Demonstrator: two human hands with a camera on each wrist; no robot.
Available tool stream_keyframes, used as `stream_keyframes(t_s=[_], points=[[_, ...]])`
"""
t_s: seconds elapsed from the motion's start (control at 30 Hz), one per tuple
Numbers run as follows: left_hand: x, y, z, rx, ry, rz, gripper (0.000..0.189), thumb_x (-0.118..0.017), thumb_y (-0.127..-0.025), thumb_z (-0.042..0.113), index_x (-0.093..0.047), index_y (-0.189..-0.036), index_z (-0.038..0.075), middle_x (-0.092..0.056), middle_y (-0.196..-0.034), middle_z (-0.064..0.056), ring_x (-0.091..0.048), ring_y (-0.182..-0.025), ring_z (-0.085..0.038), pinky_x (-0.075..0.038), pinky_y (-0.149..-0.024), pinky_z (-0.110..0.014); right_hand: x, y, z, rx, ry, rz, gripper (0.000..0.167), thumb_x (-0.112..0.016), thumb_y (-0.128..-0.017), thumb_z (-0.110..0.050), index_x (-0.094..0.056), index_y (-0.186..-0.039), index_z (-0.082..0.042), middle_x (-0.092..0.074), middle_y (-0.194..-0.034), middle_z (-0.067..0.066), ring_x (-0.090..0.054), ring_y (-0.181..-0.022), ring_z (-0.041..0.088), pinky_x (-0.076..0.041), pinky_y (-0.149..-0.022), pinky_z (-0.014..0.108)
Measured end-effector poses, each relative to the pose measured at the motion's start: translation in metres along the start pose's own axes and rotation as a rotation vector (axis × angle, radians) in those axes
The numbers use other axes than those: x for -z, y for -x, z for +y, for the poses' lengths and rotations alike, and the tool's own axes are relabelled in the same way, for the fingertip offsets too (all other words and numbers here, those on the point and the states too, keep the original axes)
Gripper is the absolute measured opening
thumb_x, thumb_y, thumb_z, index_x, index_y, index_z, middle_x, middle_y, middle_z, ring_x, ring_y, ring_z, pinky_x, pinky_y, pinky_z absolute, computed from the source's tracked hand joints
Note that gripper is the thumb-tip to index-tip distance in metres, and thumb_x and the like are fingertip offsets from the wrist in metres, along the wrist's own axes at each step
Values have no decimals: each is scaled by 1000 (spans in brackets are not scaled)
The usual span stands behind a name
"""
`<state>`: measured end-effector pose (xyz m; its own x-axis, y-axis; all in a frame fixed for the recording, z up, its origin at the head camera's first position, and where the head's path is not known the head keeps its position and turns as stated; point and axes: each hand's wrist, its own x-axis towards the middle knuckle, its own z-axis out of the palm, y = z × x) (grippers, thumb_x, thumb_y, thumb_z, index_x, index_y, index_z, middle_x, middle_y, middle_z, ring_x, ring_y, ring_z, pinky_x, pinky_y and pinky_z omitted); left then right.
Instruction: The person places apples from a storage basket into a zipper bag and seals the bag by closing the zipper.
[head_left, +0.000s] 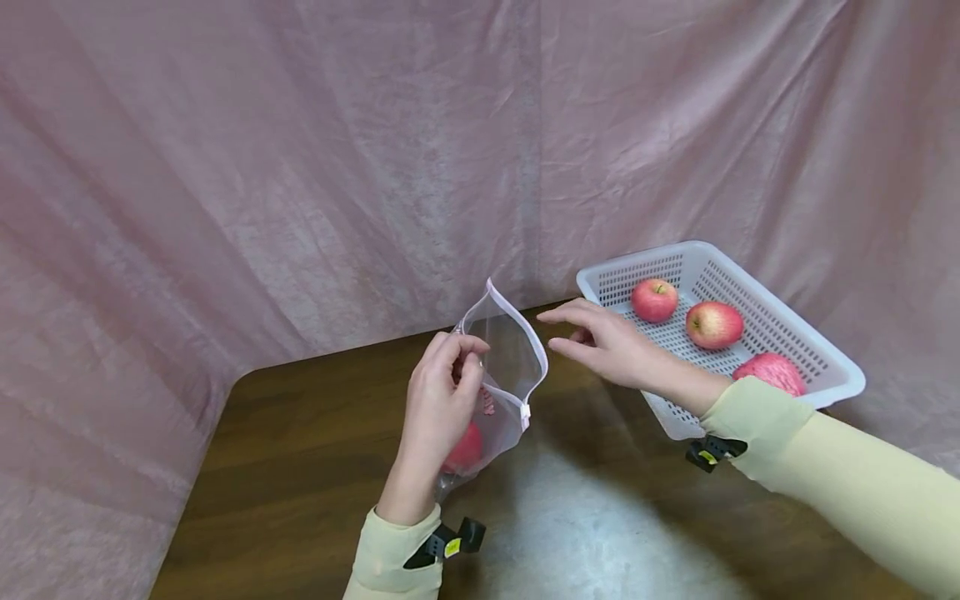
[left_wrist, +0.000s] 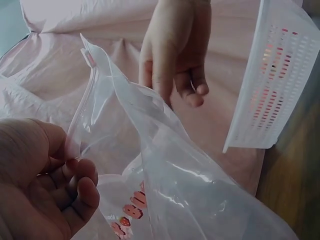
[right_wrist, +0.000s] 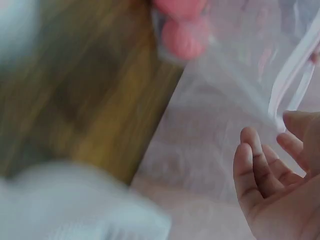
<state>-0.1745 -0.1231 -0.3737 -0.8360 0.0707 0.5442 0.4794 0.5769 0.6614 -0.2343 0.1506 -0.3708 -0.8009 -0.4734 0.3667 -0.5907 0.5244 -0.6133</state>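
Observation:
A clear zip bag [head_left: 498, 350] with a pale zip rim and red printing stands with its mouth spread wide. My left hand [head_left: 442, 392] pinches the bag's rim between thumb and fingers; the left wrist view shows the grip at the zip edge. Low in the bag lies a red round fruit [head_left: 465, 448], apparently an apple; two red rounds [right_wrist: 185, 39] show through the plastic in the right wrist view. My right hand [head_left: 611, 343] hovers right of the bag's mouth, fingers apart and holding nothing.
A white perforated plastic basket [head_left: 780, 304] stands at the right, under my right forearm. It holds a red apple [head_left: 655, 300], a yellowish-red apple [head_left: 715, 325] and a pink-red one [head_left: 771, 372] partly behind the sleeve. Pink cloth [head_left: 375, 167] hangs behind the wooden table [head_left: 300, 458].

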Motion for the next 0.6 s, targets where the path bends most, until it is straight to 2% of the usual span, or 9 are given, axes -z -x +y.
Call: stream_keyframes(t_s=[0.1, 0.27, 0.4, 0.5, 0.6], points=[[0, 1, 0, 4, 5, -5, 22, -60, -104, 1, -78, -109, 12, -60, -94, 3, -55, -78, -14, -48, -70, -31, 21, 0, 13, -42, 129, 15, 35, -78, -103, -14, -74, -138, -7, -75, -127, 10, -71, -91, 19, -55, -84, 43], [-1, 1, 0, -2, 13, -6, 21, -60, -103, 1, -78, -109, 11, -61, -95, 2, -56, -79, -14, -48, -70, -31, 56, -3, 43, -186, 292, 2, 41, -76, -104, -19, -72, -141, -5, -75, -131, 17, -74, -105, 30, -54, -92, 54], [0, 2, 1, -3, 13, -5, 21, -60, -103, 1, -78, -109, 10, -61, -94, 3, -56, -79, -13, -48, -70, -31, 75, -2, 69, -277, 351, -28, 47, -75, -104, -24, -68, -145, -3, -70, -138, 25, -69, -120, 43, -52, -98, 62], [0, 3, 2, -5, 14, -6, 21, -61, -103, 1, -78, -108, 11, -60, -94, 3, -56, -79, -13, -48, -69, -30, 84, -2, 83, -311, 363, -56, 51, -75, -104, -24, -65, -147, 2, -66, -143, 30, -64, -129, 50, -49, -104, 67], [1, 4, 3, -11, 14, -6, 21, -60, -103, 0, -78, -108, 10, -60, -94, 3, -56, -79, -13, -48, -69, -30, 92, -5, 93, -331, 400, -79, 56, -77, -104, -27, -63, -147, 5, -65, -143, 31, -63, -129, 51, -50, -101, 68]])
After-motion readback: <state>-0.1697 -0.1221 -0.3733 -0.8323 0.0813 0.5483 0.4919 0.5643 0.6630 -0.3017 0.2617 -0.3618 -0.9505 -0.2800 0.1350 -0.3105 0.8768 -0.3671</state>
